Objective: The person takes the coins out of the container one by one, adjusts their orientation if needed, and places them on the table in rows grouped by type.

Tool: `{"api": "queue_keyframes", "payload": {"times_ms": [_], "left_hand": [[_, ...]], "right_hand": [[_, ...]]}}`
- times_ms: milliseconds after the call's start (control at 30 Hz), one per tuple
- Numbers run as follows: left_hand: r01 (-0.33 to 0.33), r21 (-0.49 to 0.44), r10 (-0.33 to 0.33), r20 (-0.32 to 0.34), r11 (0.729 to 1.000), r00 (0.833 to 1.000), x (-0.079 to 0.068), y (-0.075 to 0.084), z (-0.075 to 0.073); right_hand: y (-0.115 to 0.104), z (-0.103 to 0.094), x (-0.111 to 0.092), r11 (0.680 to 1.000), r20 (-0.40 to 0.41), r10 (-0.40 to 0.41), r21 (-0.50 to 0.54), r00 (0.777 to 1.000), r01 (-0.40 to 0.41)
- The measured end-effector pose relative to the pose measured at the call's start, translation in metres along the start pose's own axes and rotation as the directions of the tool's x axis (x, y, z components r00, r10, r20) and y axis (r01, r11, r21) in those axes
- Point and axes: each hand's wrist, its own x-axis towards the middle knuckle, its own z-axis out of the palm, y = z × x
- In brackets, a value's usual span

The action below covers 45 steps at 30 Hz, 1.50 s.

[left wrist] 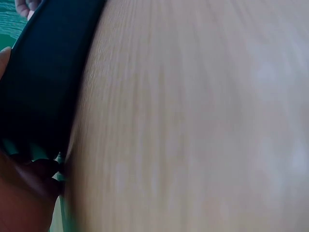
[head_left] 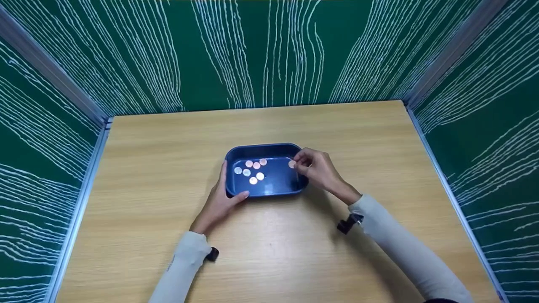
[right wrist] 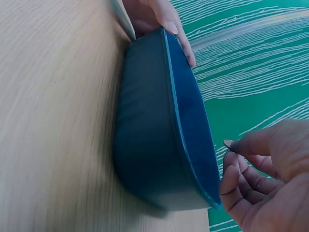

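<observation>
A dark blue rectangular tray with rounded corners sits on the table, several coins lying flat in its left half. Some coins look coppery, others silvery. My left hand grips the tray's left end, thumb at the front rim and fingers along the left side. Over the tray's right end, my right hand pinches a coin between thumb and fingertips. The right wrist view shows this coin edge-on, above the level of the rim. The tray's inside floor is hidden in both wrist views.
The light wooden table stretches around the tray. Green walls with white wavy lines stand at the back and both sides, with metal edging along the left. Dark wrist devices sit on both sleeves.
</observation>
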Motion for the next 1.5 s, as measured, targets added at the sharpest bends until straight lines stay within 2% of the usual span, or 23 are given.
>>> {"api": "queue_keyframes", "payload": {"times_ms": [267, 667, 900, 1067, 1200, 1367, 1500], "left_hand": [[0.026, 0.002, -0.026, 0.003, 1.0, 1.0, 0.0, 0.002, 0.0], [0.04, 0.006, -0.04, 0.007, 0.999, 0.999, 0.0, 0.004, -0.001], [0.007, 0.001, -0.007, -0.004, 1.0, 1.0, -0.002, 0.002, 0.0], [0.013, -0.004, -0.013, -0.003, 1.0, 1.0, -0.002, 0.002, 0.0], [0.019, -0.011, -0.019, 0.001, 1.0, 1.0, -0.001, 0.002, 0.0], [0.019, -0.02, -0.019, -0.003, 1.0, 1.0, -0.001, 0.002, 0.0], [0.027, -0.012, -0.027, 0.001, 1.0, 1.0, 0.0, 0.001, 0.0]], "right_hand": [[0.015, -0.014, -0.01, 1.0, -0.032, -0.012, 0.008, 0.999, 0.012], [0.039, -0.033, -0.023, 0.996, -0.058, 0.057, 0.078, 0.997, -0.052], [0.062, -0.029, -0.033, 0.987, -0.051, 0.127, 0.109, 0.991, -0.121], [0.078, -0.024, -0.041, 0.976, -0.02, 0.18, 0.131, 0.984, -0.176], [0.087, -0.023, -0.042, 0.974, -0.022, 0.204, 0.108, 0.979, -0.2], [0.094, -0.021, -0.042, 0.974, -0.046, 0.212, 0.088, 0.976, -0.208], [0.098, -0.018, -0.044, 0.982, -0.071, 0.187, 0.052, 0.98, -0.184]]}}
